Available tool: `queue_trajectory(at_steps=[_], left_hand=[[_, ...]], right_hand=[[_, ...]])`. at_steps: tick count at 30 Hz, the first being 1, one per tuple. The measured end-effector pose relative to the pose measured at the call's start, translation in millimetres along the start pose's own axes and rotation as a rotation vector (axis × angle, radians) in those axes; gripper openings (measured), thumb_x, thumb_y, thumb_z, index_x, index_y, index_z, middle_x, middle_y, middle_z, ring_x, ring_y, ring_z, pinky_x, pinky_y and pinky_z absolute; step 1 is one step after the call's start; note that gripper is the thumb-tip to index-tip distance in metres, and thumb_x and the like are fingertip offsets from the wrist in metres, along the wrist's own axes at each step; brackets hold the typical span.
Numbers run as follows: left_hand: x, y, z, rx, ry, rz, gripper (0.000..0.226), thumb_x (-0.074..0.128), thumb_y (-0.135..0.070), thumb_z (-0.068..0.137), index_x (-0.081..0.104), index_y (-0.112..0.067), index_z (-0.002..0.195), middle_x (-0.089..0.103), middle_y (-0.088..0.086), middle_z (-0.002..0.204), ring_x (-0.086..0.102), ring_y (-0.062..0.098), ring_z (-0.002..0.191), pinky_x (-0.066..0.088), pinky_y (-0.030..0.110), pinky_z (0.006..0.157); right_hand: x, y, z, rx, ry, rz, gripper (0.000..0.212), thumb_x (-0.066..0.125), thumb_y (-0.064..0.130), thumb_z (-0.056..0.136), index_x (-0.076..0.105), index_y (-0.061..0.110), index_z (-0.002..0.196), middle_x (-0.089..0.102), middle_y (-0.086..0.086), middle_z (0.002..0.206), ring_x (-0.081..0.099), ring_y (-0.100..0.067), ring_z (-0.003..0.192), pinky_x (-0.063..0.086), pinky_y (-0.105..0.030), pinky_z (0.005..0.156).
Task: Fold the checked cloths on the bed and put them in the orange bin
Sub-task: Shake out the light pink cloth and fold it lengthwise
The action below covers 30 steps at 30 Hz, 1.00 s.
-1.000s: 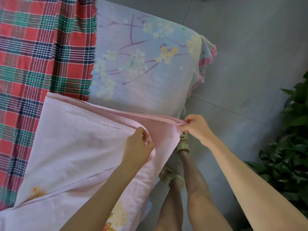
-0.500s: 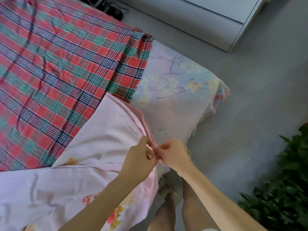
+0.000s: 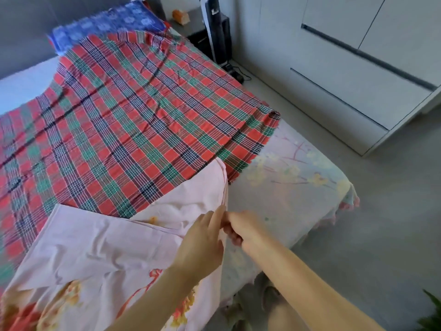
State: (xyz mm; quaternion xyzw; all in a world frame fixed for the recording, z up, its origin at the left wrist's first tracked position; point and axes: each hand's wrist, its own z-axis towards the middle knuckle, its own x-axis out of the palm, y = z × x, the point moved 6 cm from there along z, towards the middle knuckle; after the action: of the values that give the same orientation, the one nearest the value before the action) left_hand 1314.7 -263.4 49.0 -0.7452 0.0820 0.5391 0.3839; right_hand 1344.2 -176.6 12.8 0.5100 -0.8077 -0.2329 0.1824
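Two hands met at one hem, while the checked cloth [image 3: 133, 115] lay unfolded on the bed [image 3: 286, 187].
The left hand [image 3: 202, 240] and the right hand [image 3: 241, 226] both pinched the edge of the pink cloth [image 3: 107, 247], knuckles touching, near the bed's right edge. The checked cloth was spread flat from that edge towards a blue pillow [image 3: 107, 27] at the head, its near part under the pink cloth. Half a second earlier the hands were joined at the same hem — only the view had lifted.
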Motion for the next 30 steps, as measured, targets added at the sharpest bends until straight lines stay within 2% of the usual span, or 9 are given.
queue_trajectory(at_steps=[4, 6, 9, 11, 13, 18, 22, 25, 30], left_hand=[[-27.5, 23.6, -3.7, -0.133, -0.108, -0.040, 0.047, 0.050, 0.003, 0.086, 0.036, -0.022, 0.123, 0.068, 0.000, 0.092, 0.062, 0.021, 0.079, 0.045, 0.023, 0.062], [-45.3, 25.4, -9.0, -0.103, -0.137, -0.054, 0.048, 0.052, 0.003, 0.086, 0.031, -0.028, 0.116, 0.068, 0.004, 0.086, 0.058, 0.023, 0.070, 0.040, 0.023, 0.053], [-75.6, 28.3, -14.2, -0.110, -0.098, -0.011, 0.044, 0.049, -0.007, 0.092, 0.033, -0.031, 0.125, 0.067, 0.007, 0.098, 0.059, 0.026, 0.082, 0.047, 0.034, 0.067], [-104.3, 24.3, -16.0, -0.073, -0.087, 0.006, 0.040, 0.051, -0.015, 0.091, 0.039, -0.032, 0.125, 0.066, 0.002, 0.100, 0.058, 0.018, 0.078, 0.046, 0.021, 0.064], [-145.9, 17.7, -18.0, -0.058, -0.121, 0.050, 0.036, 0.054, -0.018, 0.091, 0.042, -0.033, 0.121, 0.061, -0.007, 0.088, 0.050, 0.008, 0.063, 0.035, 0.011, 0.052], [-288.8, 13.9, -21.9, -0.145, -0.519, 0.114, 0.032, 0.055, -0.003, 0.091, 0.053, -0.019, 0.119, 0.052, -0.014, 0.072, 0.053, 0.005, 0.061, 0.046, 0.022, 0.051], [-404.7, 10.0, -25.8, -0.146, -0.882, 0.187, 0.027, 0.056, 0.002, 0.082, 0.058, -0.017, 0.101, 0.049, -0.002, 0.067, 0.050, 0.025, 0.065, 0.039, 0.032, 0.062], [-485.2, -0.6, -36.3, -0.129, -1.095, 0.286, 0.027, 0.052, -0.001, 0.082, 0.061, -0.010, 0.106, 0.050, 0.004, 0.073, 0.047, 0.024, 0.070, 0.029, 0.029, 0.062], [-595.2, -10.8, -52.7, -0.207, -1.211, 0.462, 0.035, 0.041, -0.004, 0.089, 0.062, -0.013, 0.116, 0.062, 0.011, 0.098, 0.056, 0.028, 0.090, 0.035, 0.022, 0.073]], right_hand=[[31.1, 21.6, -19.8, -0.110, 0.065, -0.183, 0.024, 0.061, 0.011, 0.082, 0.057, 0.012, 0.058, 0.051, -0.001, 0.052, 0.039, -0.011, 0.044, 0.028, -0.018, 0.041], [34.0, 44.3, -28.1, -0.326, 0.045, -0.364, 0.010, 0.062, 0.012, 0.082, 0.069, 0.012, 0.075, 0.064, 0.001, 0.069, 0.057, -0.011, 0.062, 0.042, -0.018, 0.057], [44.9, 81.6, -34.9, -0.719, 0.113, -0.807, 0.057, 0.068, 0.011, 0.078, 0.051, 0.021, 0.131, 0.056, 0.007, 0.127, 0.046, -0.010, 0.119, 0.039, -0.029, 0.100], [69.4, 99.3, -33.8, -0.987, 0.199, -1.187, 0.057, 0.069, 0.019, 0.078, 0.051, 0.022, 0.131, 0.055, 0.006, 0.132, 0.043, -0.012, 0.124, 0.031, -0.038, 0.109], [92.2, 116.1, -28.3, -1.151, 0.190, -1.388, 0.024, 0.063, 0.032, 0.082, 0.067, 0.018, 0.101, 0.068, 0.003, 0.101, 0.058, -0.015, 0.101, 0.029, -0.046, 0.108], [106.5, 178.0, -22.1, -1.125, 0.040, -1.286, 0.033, 0.057, 0.041, 0.090, 0.053, 0.027, 0.060, 0.052, 0.011, 0.057, 0.048, -0.007, 0.056, 0.037, -0.032, 0.096], [101.7, 205.3, -20.7, -0.996, -0.049, -1.206, 0.023, 0.055, 0.041, 0.090, 0.061, 0.029, 0.071, 0.066, 0.008, 0.072, 0.065, -0.012, 0.070, 0.046, -0.027, 0.082], [107.6, 222.9, -28.0, -0.990, -0.083, -1.180, 0.030, 0.053, 0.039, 0.091, 0.048, 0.027, 0.064, 0.056, 0.011, 0.063, 0.057, -0.009, 0.057, 0.045, -0.023, 0.059], [117.4, 306.2, -76.3, -1.165, -0.180, -1.160, 0.028, 0.053, 0.039, 0.091, 0.048, 0.030, 0.065, 0.051, 0.012, 0.063, 0.049, -0.005, 0.053, 0.038, -0.022, 0.052]])
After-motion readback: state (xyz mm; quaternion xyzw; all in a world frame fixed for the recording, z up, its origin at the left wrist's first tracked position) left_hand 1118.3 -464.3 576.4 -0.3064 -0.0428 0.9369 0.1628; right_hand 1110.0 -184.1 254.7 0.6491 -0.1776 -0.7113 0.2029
